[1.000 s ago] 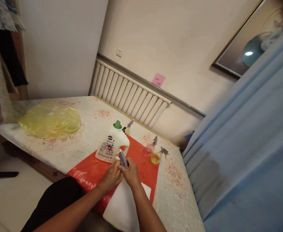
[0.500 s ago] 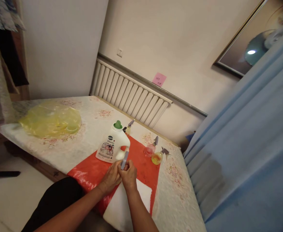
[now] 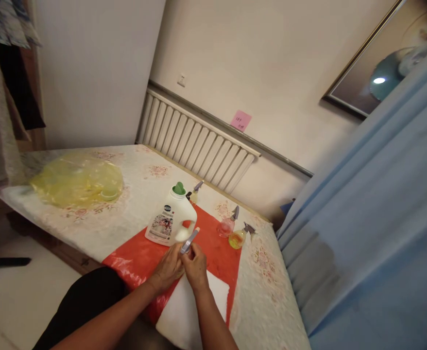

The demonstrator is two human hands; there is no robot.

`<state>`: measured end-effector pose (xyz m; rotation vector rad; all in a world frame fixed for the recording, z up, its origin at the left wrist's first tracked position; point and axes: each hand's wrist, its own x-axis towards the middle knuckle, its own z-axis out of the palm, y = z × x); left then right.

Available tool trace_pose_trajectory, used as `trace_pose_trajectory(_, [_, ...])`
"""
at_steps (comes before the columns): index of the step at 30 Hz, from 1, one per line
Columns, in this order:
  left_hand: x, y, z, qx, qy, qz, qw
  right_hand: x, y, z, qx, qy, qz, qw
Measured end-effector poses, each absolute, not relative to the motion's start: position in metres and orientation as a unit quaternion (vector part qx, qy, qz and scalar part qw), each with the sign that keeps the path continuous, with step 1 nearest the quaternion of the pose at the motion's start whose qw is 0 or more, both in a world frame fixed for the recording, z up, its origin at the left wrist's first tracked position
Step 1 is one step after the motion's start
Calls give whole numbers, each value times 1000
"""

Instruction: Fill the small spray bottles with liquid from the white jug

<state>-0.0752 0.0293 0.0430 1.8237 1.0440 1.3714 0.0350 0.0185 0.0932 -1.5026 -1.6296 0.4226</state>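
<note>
Both hands meet in front of a large white jug with a picture label and a green piece in its open mouth. My left hand is closed around the lower part of a spray bottle, whose body is hidden by the fingers. Gripping just below its grey spray head, my right hand has its fingers closed. The head's pale tip points up and to the right. Beyond the hands stand a pink spray bottle and a yellow one. Another spray bottle is partly behind the jug.
A red plastic sheet lies on the flowered tablecloth, with a white slab under my forearms. At the left is a yellow plastic bag with a green cap. A blue curtain hangs at the right; a radiator runs behind.
The grey spray head has turned between my hands, its tip swinging to the right. My right hand has shifted slightly; the jug and the other bottles stay in place.
</note>
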Motion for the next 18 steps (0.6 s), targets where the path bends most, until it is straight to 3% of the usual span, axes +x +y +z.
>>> trace_pose_trajectory(5, [-74,31,38,687,409,520,301,43,18,98,-567,-678,194,426])
trace_pose_trajectory(18, [-77,31,35,694,424,498,301,8,18,70,-654,-526,133,527])
